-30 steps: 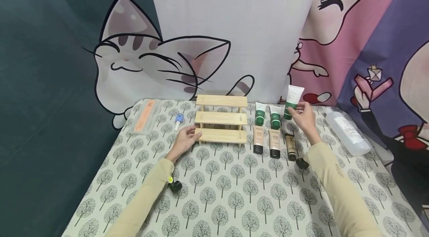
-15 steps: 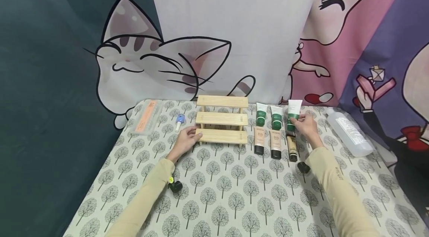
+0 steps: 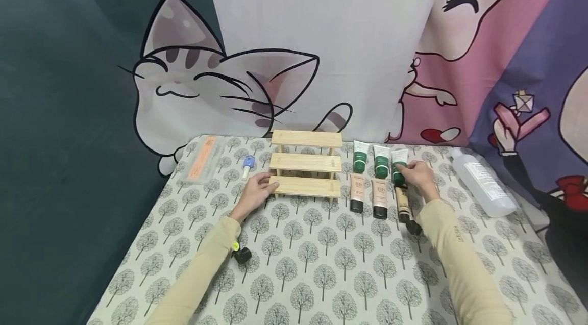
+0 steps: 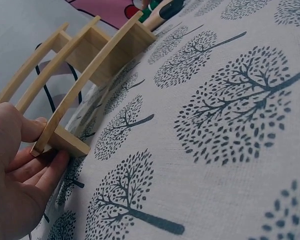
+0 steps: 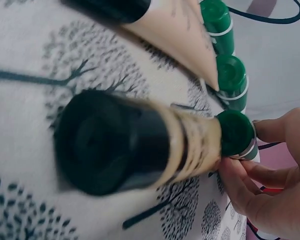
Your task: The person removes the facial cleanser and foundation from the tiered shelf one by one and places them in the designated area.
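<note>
In the head view my left hand (image 3: 255, 194) grips the left end of the lowest step of a three-tier wooden rack (image 3: 305, 186). The left wrist view has the thumb above the board (image 4: 85, 80) and the fingers below it. My right hand (image 3: 420, 178) pinches a green-and-white squeeze tube (image 3: 398, 163) that lies at the right end of a row with two similar tubes (image 3: 360, 156). In the right wrist view, thumb and fingers (image 5: 270, 175) are around its green cap (image 5: 236, 134). A gold tube with a black cap (image 3: 402, 201) lies just in front.
Two beige BB tubes (image 3: 357, 190) lie left of the gold one. A clear bottle (image 3: 484, 182) lies at the right. Further left are a blue-and-white item (image 3: 248, 164) and a clear case with an orange strip (image 3: 202, 159). A printed curtain (image 3: 321, 24) hangs behind the table.
My right hand has lowered the green-and-white tube from above the table down into line with the other two. The left hand has stayed on the rack.
</note>
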A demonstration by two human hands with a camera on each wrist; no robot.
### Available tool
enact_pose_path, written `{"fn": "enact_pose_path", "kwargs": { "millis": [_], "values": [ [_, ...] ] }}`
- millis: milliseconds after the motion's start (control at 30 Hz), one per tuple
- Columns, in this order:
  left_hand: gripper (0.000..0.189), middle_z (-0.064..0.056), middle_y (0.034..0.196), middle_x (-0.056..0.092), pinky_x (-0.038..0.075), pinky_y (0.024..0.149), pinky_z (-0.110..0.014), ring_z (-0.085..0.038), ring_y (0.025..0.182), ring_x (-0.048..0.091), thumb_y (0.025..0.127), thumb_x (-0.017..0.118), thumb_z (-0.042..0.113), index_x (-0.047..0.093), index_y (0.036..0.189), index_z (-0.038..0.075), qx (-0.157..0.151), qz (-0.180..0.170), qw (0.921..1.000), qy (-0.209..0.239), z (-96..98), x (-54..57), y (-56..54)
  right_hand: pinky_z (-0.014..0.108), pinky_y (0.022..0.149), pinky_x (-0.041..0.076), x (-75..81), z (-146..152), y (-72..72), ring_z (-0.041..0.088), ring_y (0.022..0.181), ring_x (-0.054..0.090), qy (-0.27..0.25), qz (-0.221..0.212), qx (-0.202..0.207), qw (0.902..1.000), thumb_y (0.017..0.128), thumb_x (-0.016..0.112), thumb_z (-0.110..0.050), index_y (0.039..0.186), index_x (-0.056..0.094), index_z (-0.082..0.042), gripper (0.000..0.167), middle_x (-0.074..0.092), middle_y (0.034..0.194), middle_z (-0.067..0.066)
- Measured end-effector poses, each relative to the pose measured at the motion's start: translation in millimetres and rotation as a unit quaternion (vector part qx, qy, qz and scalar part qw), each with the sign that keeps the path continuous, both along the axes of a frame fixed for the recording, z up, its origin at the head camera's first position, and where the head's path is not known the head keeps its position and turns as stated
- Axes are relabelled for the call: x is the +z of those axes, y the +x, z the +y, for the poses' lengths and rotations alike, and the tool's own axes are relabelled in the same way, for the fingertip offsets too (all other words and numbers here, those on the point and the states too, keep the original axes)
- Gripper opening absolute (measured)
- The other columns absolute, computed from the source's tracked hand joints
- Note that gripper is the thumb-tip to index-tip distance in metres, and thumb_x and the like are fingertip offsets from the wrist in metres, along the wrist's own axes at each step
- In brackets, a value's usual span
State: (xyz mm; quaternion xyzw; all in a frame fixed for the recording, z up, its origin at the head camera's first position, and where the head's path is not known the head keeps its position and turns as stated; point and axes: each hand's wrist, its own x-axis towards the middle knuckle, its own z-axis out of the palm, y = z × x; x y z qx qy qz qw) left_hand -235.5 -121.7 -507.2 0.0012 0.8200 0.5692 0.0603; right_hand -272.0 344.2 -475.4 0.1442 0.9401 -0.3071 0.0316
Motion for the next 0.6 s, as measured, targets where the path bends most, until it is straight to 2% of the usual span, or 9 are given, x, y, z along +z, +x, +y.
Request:
{"fn": "enact_pose_path", "kwargs": {
  "millis": [133,267,333,400,467,533,600],
  "values": [
    [0.051,-0.025,0.137,0.061,0.055,0.105,-0.041,-0.037,0.124,0.064,0.095,0.07,0.018,0.054,0.14,0.0,0.003,0.004,1.0,-0.003,-3.4,-2.1,0.9,0.039,0.071,0.051,-6.5,-1.7,1.7,0.037,0.093,0.057,0.008,0.011,0.008,0.9999,0.101,0.054,-0.042,0.107,0.065,0.007,0.05,0.065,0.106,0.029],
    [0.053,-0.025,0.139,0.059,0.055,0.106,-0.042,-0.038,0.124,0.063,0.095,0.07,0.018,0.053,0.141,-0.001,0.006,0.008,0.9999,-0.003,-4.4,-0.5,0.5,0.045,0.076,0.054,-9.1,-1.7,1.6,0.042,0.1,0.058,0.005,0.016,0.006,0.9998,0.103,0.049,-0.04,0.118,0.065,0.01,0.055,0.064,0.118,0.033],
    [0.053,-0.026,0.139,0.058,0.055,0.106,-0.042,-0.038,0.125,0.063,0.095,0.07,0.018,0.052,0.142,-0.001,0.006,0.013,0.9999,-0.005,-3.3,0.0,-1.5,0.044,0.072,0.053,-7.7,-0.5,1.0,0.041,0.095,0.058,0.009,0.021,0.006,0.9997,0.103,0.048,-0.039,0.117,0.065,0.01,0.054,0.065,0.112,0.032],
    [0.054,-0.026,0.14,0.058,0.055,0.106,-0.041,-0.038,0.125,0.062,0.095,0.07,0.018,0.051,0.142,-0.001,0.006,0.015,0.9998,-0.01,-2.2,0.5,-3.2,0.039,0.063,0.049,-5.4,0.8,0.8,0.037,0.084,0.057,0.017,0.02,0.009,0.9996,0.103,0.048,-0.038,0.106,0.066,0.009,0.051,0.066,0.097,0.028],
    [0.054,-0.025,0.14,0.058,0.055,0.106,-0.041,-0.038,0.125,0.062,0.096,0.07,0.019,0.051,0.143,-0.001,0.002,0.014,0.9998,-0.012,-1.2,1.1,-5.3,0.036,0.058,0.045,-1.5,2.0,1.7,0.034,0.078,0.055,0.026,0.017,0.01,0.9995,0.104,0.047,-0.038,0.1,0.065,0.008,0.05,0.064,0.089,0.024],
    [0.056,-0.025,0.141,0.057,0.055,0.106,-0.042,-0.037,0.126,0.062,0.096,0.069,0.02,0.049,0.144,0.0,-0.005,0.011,0.9998,-0.017,-1.1,2.9,-6.7,0.042,0.063,0.05,4.1,1.9,2.5,0.038,0.081,0.057,0.034,0.014,0.01,0.9993,0.104,0.044,-0.04,0.103,0.063,0.01,0.053,0.064,0.093,0.028],
    [0.056,-0.023,0.143,0.057,0.054,0.107,-0.043,-0.037,0.126,0.062,0.097,0.067,0.021,0.047,0.146,0.002,-0.01,0.01,0.9996,-0.026,-2.5,7.8,-7.1,0.054,0.079,0.054,11.3,-0.5,3.8,0.047,0.097,0.059,0.035,0.017,0.01,0.9992,0.105,0.042,-0.042,0.117,0.059,0.013,0.059,0.062,0.112,0.035]
  ]
}}
